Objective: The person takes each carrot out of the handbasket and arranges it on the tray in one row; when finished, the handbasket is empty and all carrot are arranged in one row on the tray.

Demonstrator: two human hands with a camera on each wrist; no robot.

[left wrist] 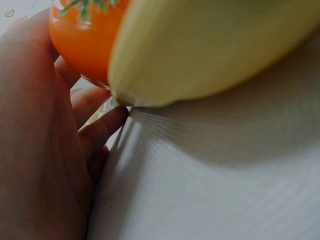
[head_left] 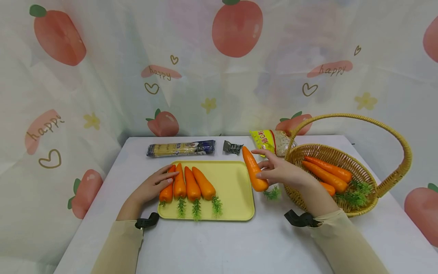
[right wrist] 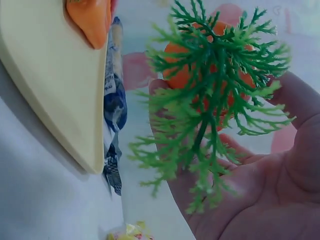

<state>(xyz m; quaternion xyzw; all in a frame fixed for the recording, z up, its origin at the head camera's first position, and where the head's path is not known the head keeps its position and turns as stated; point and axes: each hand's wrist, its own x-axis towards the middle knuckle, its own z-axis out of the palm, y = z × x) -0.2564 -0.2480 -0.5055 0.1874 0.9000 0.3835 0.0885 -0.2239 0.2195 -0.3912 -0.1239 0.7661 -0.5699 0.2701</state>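
Note:
In the head view, four orange carrots lie side by side on the yellow tray (head_left: 236,190), green tops toward the front. My left hand (head_left: 154,186) is at the tray's left edge, its fingers resting against the leftmost carrot (head_left: 166,194) and reaching the second carrot (head_left: 180,186). Just past the tray's right edge, my right hand (head_left: 280,171) pinches another carrot (head_left: 252,169) between thumb and fingers, its tip pointing up and away. Its green top (right wrist: 210,90) fills much of the right wrist view, partly hiding the carrot and fingers.
A wicker basket (head_left: 371,179) with a tall handle stands at the right, holding several carrots (head_left: 325,175). Along the table's back lie a long noodle pack (head_left: 181,148), a small dark packet (head_left: 232,147) and a yellow-and-clear bag (head_left: 270,141). A patterned curtain hangs behind.

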